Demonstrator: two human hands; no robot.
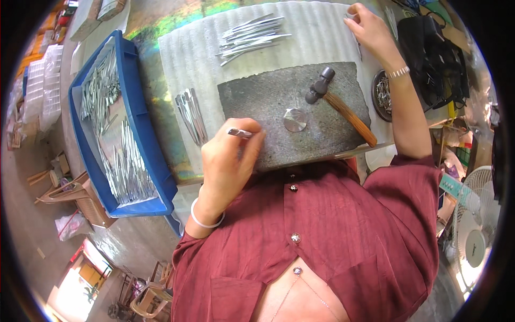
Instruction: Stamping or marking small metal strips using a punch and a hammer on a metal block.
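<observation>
My left hand (228, 161) is closed around a slim silver metal piece (240, 133), whose end shows above the fingers. It hovers over the near left corner of a dark, rough stone slab (257, 102). On the slab lie a shiny round metal disc (295, 120) and, to its right, a ball-peen hammer (343, 110) with a wooden handle. My right hand (370, 32) reaches to the far right edge of the white foam sheet (188, 59). Its fingertips are pinched together, and what they hold is too small to make out.
Slim metal pieces lie in a far pile (255, 36) and a left bundle (191, 115) on the foam. A blue tray (140, 118) holds many more at the left. At the right are a round dish (382, 110) of small metal parts, a black bag (421, 53) and a fan (475, 236).
</observation>
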